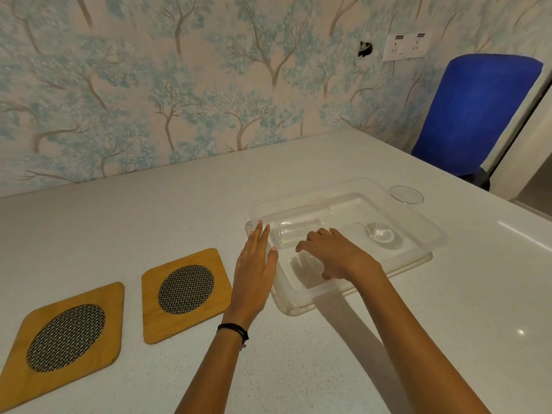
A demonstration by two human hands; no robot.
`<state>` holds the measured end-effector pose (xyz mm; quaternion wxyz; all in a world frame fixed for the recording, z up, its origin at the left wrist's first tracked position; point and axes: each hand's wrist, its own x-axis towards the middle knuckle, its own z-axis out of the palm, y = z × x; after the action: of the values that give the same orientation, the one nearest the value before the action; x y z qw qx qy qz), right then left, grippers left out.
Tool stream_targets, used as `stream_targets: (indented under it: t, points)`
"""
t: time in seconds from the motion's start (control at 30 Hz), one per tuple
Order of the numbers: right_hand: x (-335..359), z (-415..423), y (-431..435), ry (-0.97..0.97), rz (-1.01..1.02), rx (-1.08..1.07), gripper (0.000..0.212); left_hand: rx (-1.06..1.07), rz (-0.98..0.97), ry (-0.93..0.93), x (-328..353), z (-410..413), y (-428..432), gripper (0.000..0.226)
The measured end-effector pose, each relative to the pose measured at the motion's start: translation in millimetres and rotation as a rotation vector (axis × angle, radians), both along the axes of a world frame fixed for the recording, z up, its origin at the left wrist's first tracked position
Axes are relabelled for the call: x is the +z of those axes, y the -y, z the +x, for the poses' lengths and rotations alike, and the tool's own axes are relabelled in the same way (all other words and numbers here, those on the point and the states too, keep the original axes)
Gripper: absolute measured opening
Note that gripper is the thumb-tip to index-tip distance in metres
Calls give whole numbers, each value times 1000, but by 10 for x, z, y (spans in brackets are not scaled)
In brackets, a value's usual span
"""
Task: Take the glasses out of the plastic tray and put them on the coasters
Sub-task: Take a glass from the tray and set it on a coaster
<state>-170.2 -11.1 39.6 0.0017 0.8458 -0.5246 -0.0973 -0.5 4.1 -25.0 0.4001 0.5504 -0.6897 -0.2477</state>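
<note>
A clear plastic tray [418, 258] sits on the white counter, right of centre. One clear glass [294, 233] lies on its side in the tray's near-left part. Another glass [388, 216] stands upright in the far-right part. My right hand [337, 255] is inside the tray, palm down and fingers curled apart, just in front of the lying glass; a faint curved glass outline shows under the palm. My left hand [257, 264] lies flat with straight fingers against the tray's left rim. Two wooden coasters with metal mesh centres, one [185, 291] beside the left hand and one [65, 339] further left, are bare.
A wallpapered wall runs along the counter's far edge, with a double socket [407, 46] on it. A blue chair [478, 115] stands beyond the counter's right corner. The counter edge falls away at the right.
</note>
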Motion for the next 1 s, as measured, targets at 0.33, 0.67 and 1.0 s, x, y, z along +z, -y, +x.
stream_targets:
  t: [0.33, 0.67, 1.0]
  points:
    - [293, -229, -43, 338, -137, -36, 54, -17, -6, -17, 5, 10, -8, 47]
    - [539, -742, -98, 664, -201, -152, 48, -27, -12, -45, 3, 17, -7, 47]
    - [445, -864, -43, 747, -94, -287, 51, -26, -15, -47, -18, 18, 2, 47]
